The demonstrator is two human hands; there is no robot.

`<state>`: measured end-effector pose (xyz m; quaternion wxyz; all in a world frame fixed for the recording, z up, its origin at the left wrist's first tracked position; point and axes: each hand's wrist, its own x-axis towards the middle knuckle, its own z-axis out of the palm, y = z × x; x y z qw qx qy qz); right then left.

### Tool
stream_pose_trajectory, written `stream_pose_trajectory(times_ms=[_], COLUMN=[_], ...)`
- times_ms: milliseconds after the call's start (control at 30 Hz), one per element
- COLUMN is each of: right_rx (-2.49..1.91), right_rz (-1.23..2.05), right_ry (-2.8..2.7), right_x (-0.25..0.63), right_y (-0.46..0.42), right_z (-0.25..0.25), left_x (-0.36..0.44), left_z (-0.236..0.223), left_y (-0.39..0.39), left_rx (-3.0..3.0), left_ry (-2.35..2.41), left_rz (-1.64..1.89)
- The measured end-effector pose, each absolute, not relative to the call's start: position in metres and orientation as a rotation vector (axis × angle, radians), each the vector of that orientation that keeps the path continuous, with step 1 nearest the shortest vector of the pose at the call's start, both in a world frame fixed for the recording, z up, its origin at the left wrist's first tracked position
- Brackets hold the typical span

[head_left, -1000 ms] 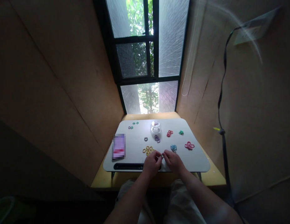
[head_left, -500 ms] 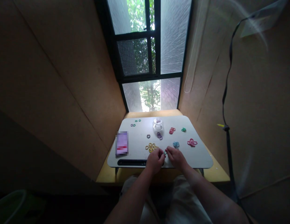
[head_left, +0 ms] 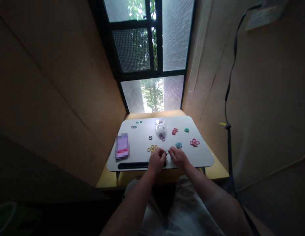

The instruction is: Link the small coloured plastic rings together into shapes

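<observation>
Above the front of the white lap table (head_left: 137, 155), my left hand (head_left: 157, 159) and my right hand (head_left: 178, 157) are close together. Between their fingertips they pinch a small green hair tie (head_left: 166, 151), one side each. Just beyond my left hand lies a pile of yellow hair ties (head_left: 152, 149). Blue hair ties (head_left: 178, 145) sit right behind my right hand. Farther back are purple hair ties (head_left: 162, 137), red ones (head_left: 175, 131), a small green bunch (head_left: 186, 130) and, to the right, pink ones (head_left: 194, 142).
A clear round jar (head_left: 160, 127) stands at the back middle. On the left lies a purple pack (head_left: 122, 146), blurred over. A black slot (head_left: 132, 165) runs along the front edge. Several single ties (head_left: 137, 122) lie back left. A black cable (head_left: 228, 98) hangs at right.
The whole view has shifted, so the table sits a little higher and more to the left. My hands still hold the green hair tie, which now shows more as a loop.
</observation>
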<state>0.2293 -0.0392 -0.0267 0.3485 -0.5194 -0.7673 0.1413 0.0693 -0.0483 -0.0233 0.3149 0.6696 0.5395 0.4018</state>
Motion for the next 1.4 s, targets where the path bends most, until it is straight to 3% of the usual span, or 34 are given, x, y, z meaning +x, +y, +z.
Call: stream_pose_trajectory(times_ms=[433, 1400], right_rx=[-1.143, -1.149], right_rz=[0.363, 0.289], right_ry=[-1.973, -1.961], right_x=[0.231, 0.231], right_y=[-0.041, -0.039], right_z=[-0.033, -0.033], left_x=[0.069, 0.07], left_z=[-0.02, -0.031], left_y=[-0.046, -0.04], left_rx=[1.787, 1.677], left_ry=[1.473, 1.468], left_rz=[1.069, 1.209])
